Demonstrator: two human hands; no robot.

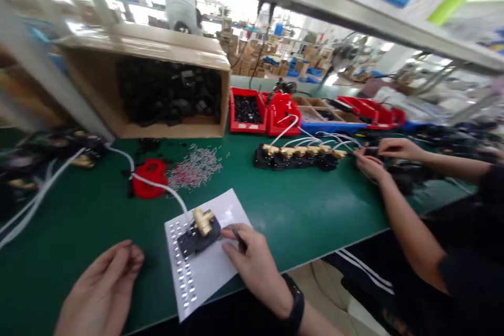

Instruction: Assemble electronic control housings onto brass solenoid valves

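Taking the black part (188, 244) as the middle of the dial, with 12 pointing away from us, it lies on a white sheet (220, 275) marked with silver dots, on the green table (315, 215). A brass fitting (202, 221) sits on top, and a white cord (178, 197) runs off toward 11 o'clock.

Our two hands are apart. Our right hand (255, 268), at 4 o'clock, grips a slim dark tool (240, 240), its fingertips at the part's edge. Our left hand (103, 290), at 8, has bent fingers with the thumb against them; we cannot tell whether anything is inside.

Near 12 we see a pile of small pins (200, 165); at 10 to 11, a red round thing (151, 167) under the cord. A row of brass-topped parts (299, 157) stands at 2. Beyond it, another person's hand (372, 165) works.
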